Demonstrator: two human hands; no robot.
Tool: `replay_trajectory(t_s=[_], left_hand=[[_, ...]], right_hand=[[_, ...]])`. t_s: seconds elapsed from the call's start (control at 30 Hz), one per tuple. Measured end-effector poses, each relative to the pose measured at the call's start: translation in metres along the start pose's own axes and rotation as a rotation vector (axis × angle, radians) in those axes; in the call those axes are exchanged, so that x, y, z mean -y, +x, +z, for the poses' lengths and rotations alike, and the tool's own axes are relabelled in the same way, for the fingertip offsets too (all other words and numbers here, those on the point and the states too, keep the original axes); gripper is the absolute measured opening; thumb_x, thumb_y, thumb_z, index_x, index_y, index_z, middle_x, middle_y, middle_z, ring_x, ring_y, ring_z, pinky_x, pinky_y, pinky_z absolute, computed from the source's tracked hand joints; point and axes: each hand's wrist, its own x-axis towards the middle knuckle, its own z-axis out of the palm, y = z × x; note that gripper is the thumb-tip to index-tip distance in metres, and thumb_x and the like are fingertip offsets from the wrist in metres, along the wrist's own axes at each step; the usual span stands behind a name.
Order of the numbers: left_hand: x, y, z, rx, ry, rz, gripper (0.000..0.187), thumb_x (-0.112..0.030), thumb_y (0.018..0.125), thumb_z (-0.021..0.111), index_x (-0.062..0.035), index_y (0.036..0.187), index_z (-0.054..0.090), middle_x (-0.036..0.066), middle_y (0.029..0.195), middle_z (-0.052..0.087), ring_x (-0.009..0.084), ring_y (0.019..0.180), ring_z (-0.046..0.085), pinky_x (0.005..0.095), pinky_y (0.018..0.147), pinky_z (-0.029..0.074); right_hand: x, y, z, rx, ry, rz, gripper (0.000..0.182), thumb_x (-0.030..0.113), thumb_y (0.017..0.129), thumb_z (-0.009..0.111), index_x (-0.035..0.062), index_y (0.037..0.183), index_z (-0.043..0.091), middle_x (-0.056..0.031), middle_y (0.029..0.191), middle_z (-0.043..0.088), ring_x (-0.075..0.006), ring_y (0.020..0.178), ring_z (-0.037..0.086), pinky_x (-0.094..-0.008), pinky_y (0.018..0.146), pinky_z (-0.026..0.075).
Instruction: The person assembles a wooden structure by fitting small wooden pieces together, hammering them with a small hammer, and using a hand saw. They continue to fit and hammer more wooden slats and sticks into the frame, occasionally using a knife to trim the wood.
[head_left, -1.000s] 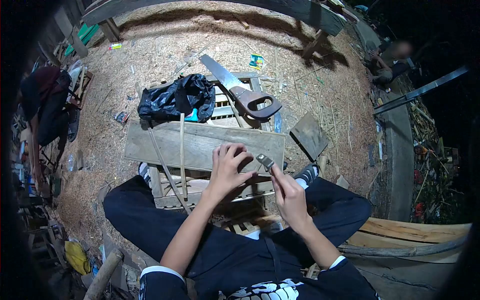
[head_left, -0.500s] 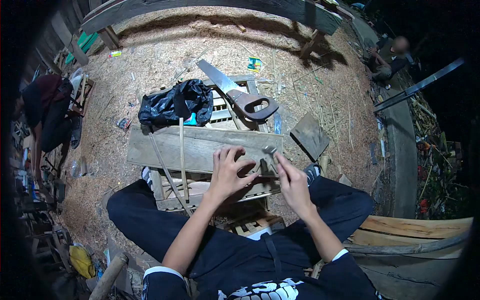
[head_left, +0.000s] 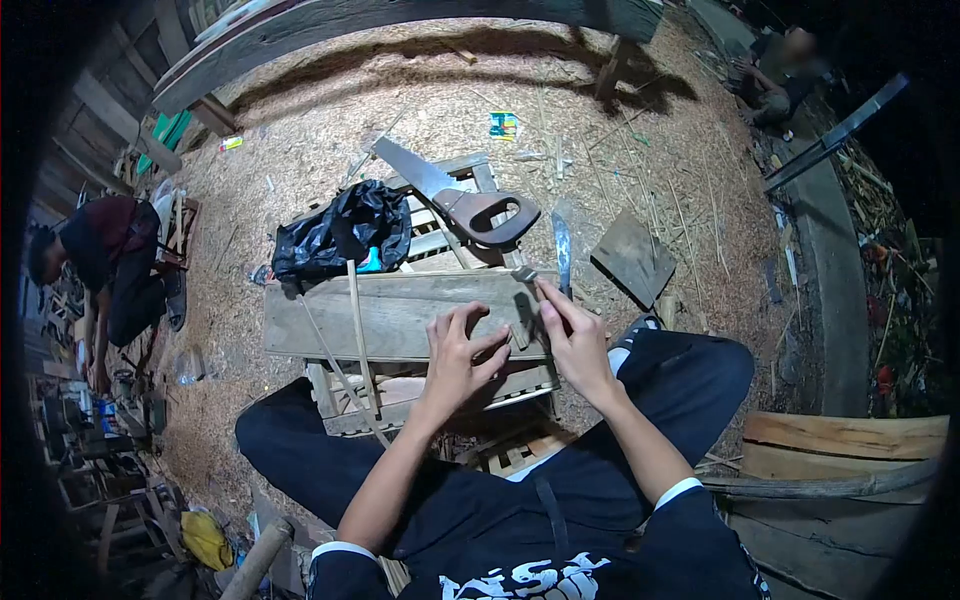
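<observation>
My right hand (head_left: 580,350) is closed around a hammer, mostly hidden by the fingers. Its metal head (head_left: 525,273) is raised over the right end of a weathered wooden board (head_left: 400,312). My left hand (head_left: 462,358) is over the board's front edge, thumb and index fingertips close together in a pinch; what they hold, if anything, is too small to make out. Just beside those fingertips a small wooden piece (head_left: 519,334) shows on the board. A thin wooden stick (head_left: 354,315) lies across the board's left part.
Beyond the board, a handsaw (head_left: 455,195) and a black plastic bag (head_left: 345,230) rest on a slatted wooden stand. A long blade (head_left: 562,250) and a square wooden piece (head_left: 633,257) lie to the right. One person (head_left: 115,260) crouches at left; another (head_left: 775,80) sits far right.
The hammer head has risen slightly away from the board, moving up and left. My left hand stays in nearly the same place. The whole view has shifted a little with my head.
</observation>
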Motion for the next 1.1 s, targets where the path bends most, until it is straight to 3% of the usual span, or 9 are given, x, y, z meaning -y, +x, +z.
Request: replay_trajectory(t_s=[0.27,0.47,0.63,0.83,1.1], left_hand=[[0.005,-0.001,-0.008,0.111,0.061,0.032,0.031,-0.03,0.089,0.08,-0.0225,0.119,0.082,0.01,0.147,0.055,0.0335,0.137,0.043,0.0518,0.113,0.032],[0.01,0.0,-0.014,0.115,-0.044,0.029,0.039,-0.03,0.087,0.082,-0.0181,0.124,0.079,0.011,0.149,0.055,0.0346,0.139,0.045,0.0509,0.117,0.031],[0.013,-0.003,-0.013,0.098,-0.009,0.076,0.035,-0.031,0.088,0.081,-0.0186,0.121,0.08,0.011,0.151,0.056,0.0331,0.141,0.046,0.0506,0.118,0.03],[0.008,-0.002,-0.011,0.093,0.069,0.09,0.032,-0.03,0.09,0.08,-0.0194,0.12,0.081,0.011,0.153,0.057,0.0311,0.144,0.046,0.0493,0.116,0.028],[0.015,0.003,-0.012,0.14,0.0,0.12,0.034,-0.026,0.091,0.079,-0.0162,0.123,0.08,0.01,0.16,0.053,0.031,0.152,0.042,0.0524,0.12,0.026]], right_hand=[[0.0,0.0,0.004,0.001,0.045,0.036,0.038,0.02,0.109,0.058,0.0019,0.141,0.065,-0.0275,0.121,0.073,-0.0381,0.112,0.074,-0.0415,0.094,0.056],[-0.007,-0.001,0.005,-0.021,0.022,0.054,0.038,0.022,0.109,0.059,0.0001,0.139,0.066,-0.0265,0.125,0.073,-0.0356,0.116,0.073,-0.0405,0.098,0.056],[-0.01,-0.002,-0.003,-0.042,0.048,0.215,0.04,0.019,0.105,0.063,-0.0005,0.14,0.064,-0.0268,0.124,0.073,-0.0376,0.116,0.073,-0.0414,0.098,0.056],[-0.034,-0.009,0.004,-0.126,-0.067,0.079,0.046,0.011,0.098,0.069,0.0005,0.143,0.063,-0.027,0.127,0.071,-0.0379,0.118,0.071,-0.042,0.1,0.054],[-0.04,-0.009,0.013,-0.171,-0.116,0.117,0.041,0.008,0.096,0.07,-0.0018,0.135,0.066,-0.0228,0.121,0.07,-0.0379,0.112,0.069,-0.0429,0.098,0.053]])
